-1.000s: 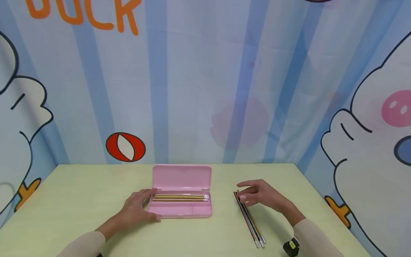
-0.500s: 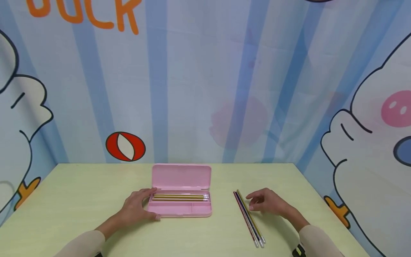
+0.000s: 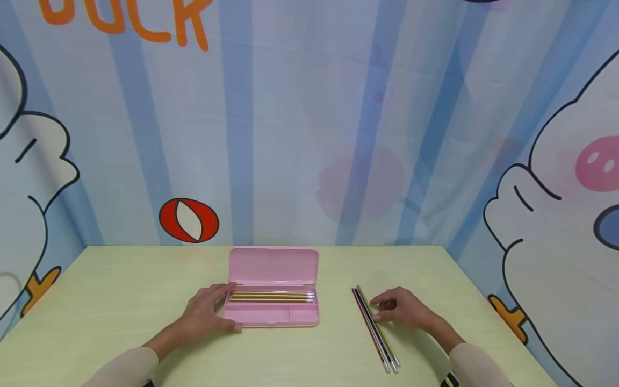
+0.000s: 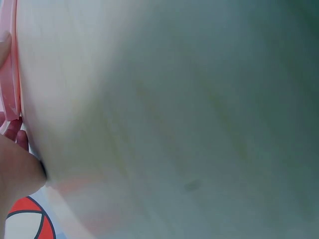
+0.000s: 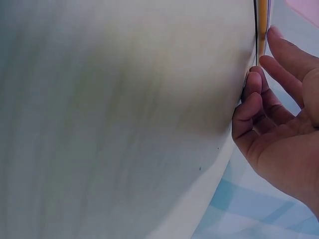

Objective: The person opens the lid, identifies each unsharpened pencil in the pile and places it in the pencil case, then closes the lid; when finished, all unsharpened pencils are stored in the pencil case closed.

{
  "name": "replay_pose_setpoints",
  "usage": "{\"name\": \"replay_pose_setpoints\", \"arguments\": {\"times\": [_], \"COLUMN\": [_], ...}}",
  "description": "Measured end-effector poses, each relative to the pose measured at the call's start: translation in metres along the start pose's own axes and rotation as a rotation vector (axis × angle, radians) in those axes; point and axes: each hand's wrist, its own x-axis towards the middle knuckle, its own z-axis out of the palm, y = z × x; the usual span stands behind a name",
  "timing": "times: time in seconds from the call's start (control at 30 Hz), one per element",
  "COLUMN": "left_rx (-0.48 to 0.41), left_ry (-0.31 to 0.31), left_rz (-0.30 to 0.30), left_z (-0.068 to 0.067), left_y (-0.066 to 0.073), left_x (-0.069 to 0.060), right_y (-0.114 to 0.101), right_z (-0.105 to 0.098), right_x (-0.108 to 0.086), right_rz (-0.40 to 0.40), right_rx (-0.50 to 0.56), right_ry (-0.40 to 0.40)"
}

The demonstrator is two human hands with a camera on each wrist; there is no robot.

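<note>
An open pink pencil case lies with its lid raised at the back, and several gold pencils rest in its rear compartment. My left hand grips the case's left end, thumb at the front corner and fingers at the back; the case's edge also shows in the left wrist view. To the right of the case, red, dark blue and gold pencils lie side by side on the table, white ends toward me. My right hand is at the gold pencil's right side, fingers bent and thumb apart from them, pinching nothing.
The pale yellow table extends under both arms. Behind it hangs a blue striped cloth backdrop with cartoon figures. A dark band shows at my right sleeve.
My right hand has moved from over the pencils' far ends to their right side, then slightly back toward the gold pencil. The left hand and the case have stayed put.
</note>
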Motion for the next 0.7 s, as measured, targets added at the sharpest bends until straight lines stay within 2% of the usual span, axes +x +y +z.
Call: {"name": "replay_pose_setpoints", "arguments": {"times": [0.2, 0.47, 0.7], "left_rx": [-0.008, -0.01, -0.012], "left_ry": [0.001, 0.007, 0.004], "left_rz": [-0.016, 0.008, 0.012], "left_z": [0.0004, 0.0014, 0.0009], "left_y": [-0.0015, -0.0033, -0.0033], "left_x": [0.0001, -0.0004, 0.0], "right_y": [0.0011, 0.0001, 0.0003], "right_z": [0.0012, -0.0027, -0.0047], "right_x": [0.0019, 0.0001, -0.0015], "right_rz": [0.004, 0.025, 0.05], "right_rx": [-0.012, 0.006, -0.019], "right_ry": [-0.004, -0.031, -0.021]}}
